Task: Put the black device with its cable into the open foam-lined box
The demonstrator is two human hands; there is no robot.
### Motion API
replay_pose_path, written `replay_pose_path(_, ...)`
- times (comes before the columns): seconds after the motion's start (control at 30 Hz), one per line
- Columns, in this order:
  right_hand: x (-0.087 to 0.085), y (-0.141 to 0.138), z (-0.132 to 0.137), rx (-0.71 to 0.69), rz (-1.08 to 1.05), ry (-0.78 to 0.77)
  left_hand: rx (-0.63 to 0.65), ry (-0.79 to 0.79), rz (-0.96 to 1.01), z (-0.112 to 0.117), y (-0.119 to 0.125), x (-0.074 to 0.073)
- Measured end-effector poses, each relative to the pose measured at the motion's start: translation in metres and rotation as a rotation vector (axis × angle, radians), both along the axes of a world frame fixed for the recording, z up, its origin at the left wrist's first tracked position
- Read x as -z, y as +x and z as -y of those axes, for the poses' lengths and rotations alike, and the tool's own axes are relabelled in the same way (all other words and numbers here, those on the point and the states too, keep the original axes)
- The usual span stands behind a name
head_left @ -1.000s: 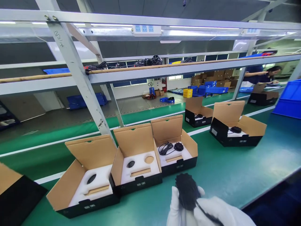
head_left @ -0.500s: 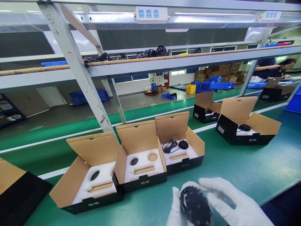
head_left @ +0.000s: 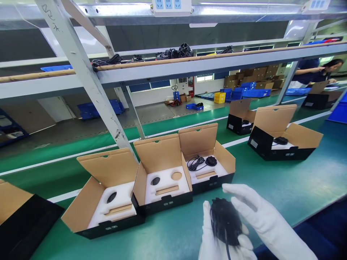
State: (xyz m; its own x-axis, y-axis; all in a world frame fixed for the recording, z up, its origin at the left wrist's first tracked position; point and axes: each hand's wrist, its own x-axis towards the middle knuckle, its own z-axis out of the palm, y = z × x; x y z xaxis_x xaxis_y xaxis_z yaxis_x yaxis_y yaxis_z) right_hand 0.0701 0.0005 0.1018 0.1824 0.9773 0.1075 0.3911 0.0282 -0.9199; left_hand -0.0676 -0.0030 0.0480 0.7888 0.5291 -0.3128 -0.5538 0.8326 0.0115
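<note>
My left hand (head_left: 206, 231), in a white glove, is wrapped around a round black device (head_left: 226, 222) with a knobbly rim. A black cable (head_left: 228, 250) runs down from it, and its face is smeared by motion. Close by on the right is my gloved right hand (head_left: 261, 213), fingers apart and curved over the device's upper right edge; whether it touches is unclear. Ahead stand three open boxes with white foam inserts: a left box (head_left: 110, 228), a middle box (head_left: 168, 203) and a right box (head_left: 214, 184). A similar black device (head_left: 210, 161) with coiled cable lies in the right one.
Farther right on the green bench (head_left: 282, 180) stand another open box (head_left: 287, 153) and a smaller-looking one (head_left: 237, 124) behind. A black box (head_left: 29, 220) is at far left. A slanted metal post (head_left: 100, 97) rises behind the boxes. Another person (head_left: 309, 74) works at the far right.
The black device has turned in my left hand, and its cable now shows below it. My right hand has shifted up and slightly left. The view has tilted a little.
</note>
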Motion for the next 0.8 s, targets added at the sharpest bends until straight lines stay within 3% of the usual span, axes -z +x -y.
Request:
replay_pose_path(0.2, -0.008, -0.004, 0.003, -0.194, 0.005, -0.058, -0.026, -0.071, 0.008, 0.008, 0.001, -0.001)
replay_pose_path(0.67, 0.001, -0.016, 0.005, -0.158, -0.134, -0.037, -0.109, -0.166, 0.191, 0.016, -0.007, -0.017)
replay_pose_path(0.8, 0.006, -0.017, 0.005, -0.149, -0.174, -0.083, -0.122, -0.199, 0.116, 0.018, -0.009, -0.017)
